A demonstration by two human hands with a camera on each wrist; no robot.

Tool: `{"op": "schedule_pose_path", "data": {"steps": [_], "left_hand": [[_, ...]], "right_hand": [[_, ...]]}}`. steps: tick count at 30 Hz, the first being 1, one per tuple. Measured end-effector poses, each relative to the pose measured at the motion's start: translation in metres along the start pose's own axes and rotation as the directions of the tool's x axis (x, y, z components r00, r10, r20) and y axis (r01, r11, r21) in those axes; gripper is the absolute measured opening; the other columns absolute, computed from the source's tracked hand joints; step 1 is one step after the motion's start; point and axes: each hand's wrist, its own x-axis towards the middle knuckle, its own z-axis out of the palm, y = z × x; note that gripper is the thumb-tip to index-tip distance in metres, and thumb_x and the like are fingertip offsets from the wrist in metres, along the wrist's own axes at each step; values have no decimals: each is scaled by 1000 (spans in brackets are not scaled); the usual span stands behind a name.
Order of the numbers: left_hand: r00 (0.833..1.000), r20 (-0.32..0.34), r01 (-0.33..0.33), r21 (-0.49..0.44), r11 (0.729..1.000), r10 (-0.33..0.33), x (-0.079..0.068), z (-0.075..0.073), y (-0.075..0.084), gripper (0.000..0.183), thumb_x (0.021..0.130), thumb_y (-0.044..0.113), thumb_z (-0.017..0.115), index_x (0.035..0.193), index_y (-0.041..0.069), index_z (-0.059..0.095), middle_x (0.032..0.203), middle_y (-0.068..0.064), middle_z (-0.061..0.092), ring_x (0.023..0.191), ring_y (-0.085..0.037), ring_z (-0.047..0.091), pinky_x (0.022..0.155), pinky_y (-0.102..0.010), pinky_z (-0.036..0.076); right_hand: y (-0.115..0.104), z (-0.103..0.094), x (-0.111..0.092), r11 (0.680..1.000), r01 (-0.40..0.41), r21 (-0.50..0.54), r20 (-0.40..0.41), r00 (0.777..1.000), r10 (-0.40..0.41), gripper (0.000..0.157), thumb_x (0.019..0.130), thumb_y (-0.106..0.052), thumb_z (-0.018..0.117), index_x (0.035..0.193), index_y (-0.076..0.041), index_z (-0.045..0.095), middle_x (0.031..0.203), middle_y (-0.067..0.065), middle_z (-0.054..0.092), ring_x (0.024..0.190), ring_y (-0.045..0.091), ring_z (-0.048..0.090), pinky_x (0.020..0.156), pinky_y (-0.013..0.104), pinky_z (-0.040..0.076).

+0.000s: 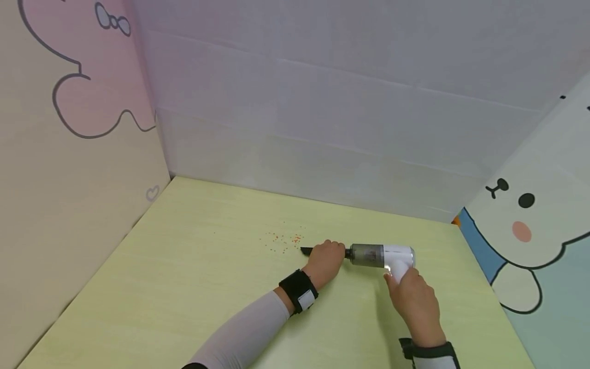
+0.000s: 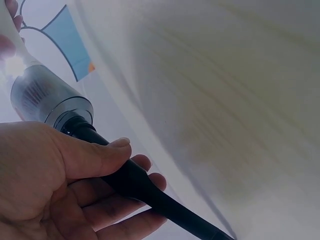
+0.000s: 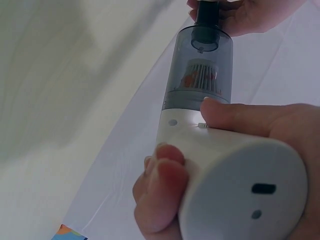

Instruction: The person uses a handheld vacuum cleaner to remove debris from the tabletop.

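A white handheld vacuum cleaner (image 1: 400,253) with a smoky see-through dust cup (image 3: 200,65) is held level, low over the table. My right hand (image 1: 417,302) grips its white handle; in the right wrist view the thumb lies beside a small lit switch (image 3: 202,125). With thumb and fingers, my left hand (image 1: 326,262) holds the black crevice nozzle (image 2: 132,180) near the dust cup. The nozzle's tip points left, close to scattered orange crumbs (image 1: 296,239). Something orange shows inside the cup by the filter. Whether the tip touches the table cannot be told.
The pale yellow table (image 1: 207,287) meets a whitish wall (image 1: 299,123) at the back. A side panel with a pink cartoon (image 1: 101,92) stands on the left, and one with a white cartoon animal (image 1: 548,220) on the right.
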Motion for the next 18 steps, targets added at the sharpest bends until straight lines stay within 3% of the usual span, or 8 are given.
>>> {"op": "schedule_pose_path", "data": {"steps": [10,13,14,18], "left_hand": [[998,-66,-10,22,1000,11,-2,10,-1,9,98,15,66,90,15,70,80,3,68,71,-11,62,53,-23,51],[998,-54,-10,19,1000,11,-3,8,-1,9,99,15,66,91,15,70,81,3,68,72,-12,62,53,-24,52],[1000,-28,-4,13,1000,5,-5,-1,0,8,98,16,67,91,14,71,82,3,69,73,-12,63,54,-24,52],[1000,6,5,-2,1000,-5,-5,-1,1,7,99,15,66,93,14,71,84,2,69,75,-13,63,55,-25,53]], "right_hand": [[-1,0,-3,1000,-2,-2,9,1000,2,58,99,-34,64,108,20,45,84,29,58,66,32,59,53,42,50],[-1,-1,-5,1000,8,0,3,1000,-8,57,99,-33,64,107,20,46,83,28,58,66,31,59,52,42,49],[-1,-1,-5,1000,13,-2,-1,1000,-13,57,99,-33,64,106,20,46,83,28,57,65,31,59,52,42,50],[-1,-1,-8,1000,24,2,-12,1000,-24,55,98,-32,65,105,20,46,81,27,57,64,31,58,51,42,49]]}}
